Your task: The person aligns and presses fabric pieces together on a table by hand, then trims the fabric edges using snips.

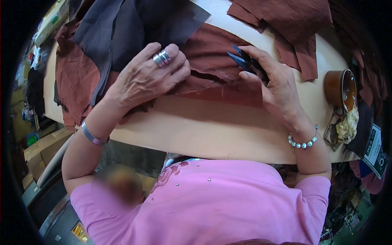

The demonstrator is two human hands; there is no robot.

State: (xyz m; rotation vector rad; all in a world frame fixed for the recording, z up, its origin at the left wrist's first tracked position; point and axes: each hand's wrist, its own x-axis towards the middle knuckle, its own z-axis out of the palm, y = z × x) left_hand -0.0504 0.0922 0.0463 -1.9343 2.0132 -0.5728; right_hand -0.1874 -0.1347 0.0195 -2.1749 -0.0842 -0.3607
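My left hand (153, 73), with a silver ring on it, is closed on the reddish-brown fabric (216, 55), its fingers curled down at the cloth. Dark grey fabric (126, 34) lies over the brown cloth behind and left of this hand. My right hand (277, 81) is wrapped round small dark thread snips (244, 61). The blades are apart and point up and left, over the brown fabric. Between my hands a dark gap or fold runs along the cloth, with loose threads near it.
More brown cloth pieces (298, 24) lie at the upper right of the pale table (183, 126). A brown cup (337, 87) and a crumpled yellowish cloth (348, 125) stand at the right. Cardboard boxes (45, 149) are at the lower left.
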